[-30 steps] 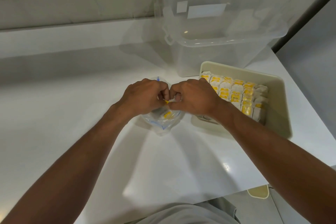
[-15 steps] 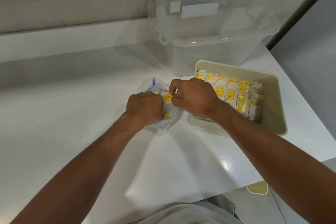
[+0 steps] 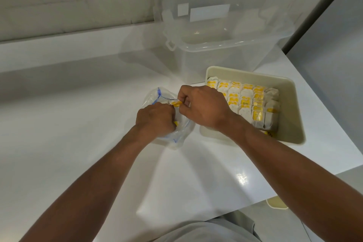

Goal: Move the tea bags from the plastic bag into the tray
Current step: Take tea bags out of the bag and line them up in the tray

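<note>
A clear plastic bag (image 3: 159, 98) with a blue zip line lies on the white counter, left of a cream tray (image 3: 288, 104). Rows of white tea bags with yellow tags (image 3: 245, 100) fill the tray's left part. My left hand (image 3: 155, 119) grips the near side of the bag, with a yellow tag showing under it. My right hand (image 3: 202, 106) pinches a yellow-tagged tea bag (image 3: 175, 103) at the bag's mouth. The rest of the bag's contents are hidden by my hands.
A large clear storage box (image 3: 225, 41) with an open lid stands behind the tray, against the wall. The counter (image 3: 68, 124) ends close to the tray's right side and at the front near my body. A cream object (image 3: 276, 203) lies on the floor below.
My left hand slid back to the near side of the bag. My right hand drew a tea bag up at the bag's mouth. The bag's blue-edged opening came into view.
</note>
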A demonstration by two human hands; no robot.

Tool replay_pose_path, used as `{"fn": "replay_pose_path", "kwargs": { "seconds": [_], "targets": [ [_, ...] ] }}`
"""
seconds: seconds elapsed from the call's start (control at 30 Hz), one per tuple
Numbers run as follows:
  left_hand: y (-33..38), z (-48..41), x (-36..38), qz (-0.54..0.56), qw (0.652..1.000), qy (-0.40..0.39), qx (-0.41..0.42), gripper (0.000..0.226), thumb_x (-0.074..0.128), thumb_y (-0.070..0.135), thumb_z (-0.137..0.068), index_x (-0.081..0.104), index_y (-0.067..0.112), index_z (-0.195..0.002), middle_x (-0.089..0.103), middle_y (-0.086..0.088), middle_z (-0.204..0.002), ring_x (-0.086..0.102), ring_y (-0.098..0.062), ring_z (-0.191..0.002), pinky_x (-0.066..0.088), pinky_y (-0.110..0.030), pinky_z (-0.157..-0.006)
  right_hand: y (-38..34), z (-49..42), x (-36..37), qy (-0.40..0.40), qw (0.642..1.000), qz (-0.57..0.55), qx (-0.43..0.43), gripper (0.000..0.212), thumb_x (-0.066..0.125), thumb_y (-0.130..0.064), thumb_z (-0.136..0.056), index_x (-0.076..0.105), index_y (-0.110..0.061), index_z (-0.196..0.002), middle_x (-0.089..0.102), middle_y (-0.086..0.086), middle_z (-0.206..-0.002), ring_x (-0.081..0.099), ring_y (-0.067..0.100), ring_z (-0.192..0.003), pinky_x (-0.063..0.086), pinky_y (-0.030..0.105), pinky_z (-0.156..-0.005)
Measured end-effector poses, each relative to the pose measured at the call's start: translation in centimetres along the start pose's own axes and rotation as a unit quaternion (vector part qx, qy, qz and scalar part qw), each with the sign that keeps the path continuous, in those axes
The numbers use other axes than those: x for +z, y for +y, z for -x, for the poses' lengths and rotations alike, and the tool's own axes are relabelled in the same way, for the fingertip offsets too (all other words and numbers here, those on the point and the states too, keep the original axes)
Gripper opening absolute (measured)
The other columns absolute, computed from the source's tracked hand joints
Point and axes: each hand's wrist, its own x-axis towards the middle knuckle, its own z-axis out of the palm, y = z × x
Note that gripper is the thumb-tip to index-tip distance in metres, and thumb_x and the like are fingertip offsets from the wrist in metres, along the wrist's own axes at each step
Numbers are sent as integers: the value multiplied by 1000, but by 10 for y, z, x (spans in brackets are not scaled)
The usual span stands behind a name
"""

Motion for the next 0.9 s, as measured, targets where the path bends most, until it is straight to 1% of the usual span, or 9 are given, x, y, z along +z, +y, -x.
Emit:
{"fn": "replay_pose_path", "kwargs": {
  "seconds": [0.1, 0.23, 0.33, 0.43, 0.57, 0.67, 0.73, 0.83, 0.9],
  "targets": [
    [-6, 1, -12, 37, 999, 1, 1, 4, 59, 37, -84, 58, 33, -85, 54, 13, -76, 56, -17, -80, 42, -28, -70, 0, 0, -1, -5, 1000, -1, -1, 15, 58, -37, -85, 62, -27, -96, 70, -7, -92, 63, 19, -87, 47, 30, -67],
    [-13, 2, -25, 101, 994, 4, 32, 17, 64, 31, -82, 53, 31, -95, 54, 11, -77, 55, -20, -79, 37, -26, -61, -1, -1, -3, 2, 1000, -13, -8, 14, 59, -37, -87, 63, -29, -97, 68, -7, -98, 62, 18, -91, 41, 29, -66],
    [-15, 3, -29, 143, 988, 3, 52, 22, 64, 20, -81, 47, 33, -84, 53, 10, -74, 53, -22, -78, 32, -24, -54, 1, -1, -2, -3, 1000, 2, 0, 16, 57, -40, -88, 62, -30, -99, 70, -8, -91, 64, 18, -87, 44, 29, -64],
    [-18, 2, -29, 156, 986, 14, 59, 20, 63, 17, -83, 53, 33, -91, 61, 5, -84, 57, -24, -84, 35, -26, -57, 6, -3, 2, -10, 1000, 8, 11, 21, 55, -34, -87, 59, -35, -108, 71, -7, -88, 64, 20, -86, 44, 29, -63],
    [-24, 1, -34, 183, 982, 31, 40, 24, 69, 23, -83, 65, 29, -106, 69, 5, -93, 61, -22, -90, 45, -31, -68, 9, -2, 0, -26, 1000, -5, 15, 30, 55, -30, -86, 60, -38, -115, 71, -8, -91, 64, 20, -90, 51, 34, -72],
    [-28, 2, -43, 215, 976, 41, 22, 17, 74, 20, -79, 71, 27, -95, 71, 7, -87, 65, -18, -88, 53, -36, -76, 8, -2, -4, -30, 999, -29, 20, 28, 59, -29, -87, 62, -36, -113, 72, -10, -92, 63, 17, -92, 51, 34, -74],
    [-30, 2, -47, 215, 976, 33, 28, 12, 72, 19, -82, 75, 28, -89, 71, 9, -85, 64, -17, -86, 52, -32, -73, 7, -4, -7, -30, 998, -36, 33, 20, 61, -31, -86, 64, -35, -105, 71, -10, -92, 63, 17, -93, 51, 34, -74],
    [-32, 4, -50, 198, 979, 14, 37, 16, 67, 19, -87, 77, 31, -91, 71, 8, -90, 63, -18, -87, 51, -32, -74, 5, -6, -10, -33, 997, -62, 43, 17, 64, -30, -83, 63, -32, -100, 70, -9, -89, 63, 18, -91, 52, 35, -75],
    [-33, 5, -52, 189, 981, 15, 28, 15, 68, 22, -87, 76, 33, -92, 69, 10, -86, 63, -18, -88, 50, -32, -74, 3, -6, -12, -40, 993, -100, 37, 22, 66, -28, -82, 62, -30, -104, 70, -10, -84, 63, 17, -87, 52, 36, -77]
  ]
}}
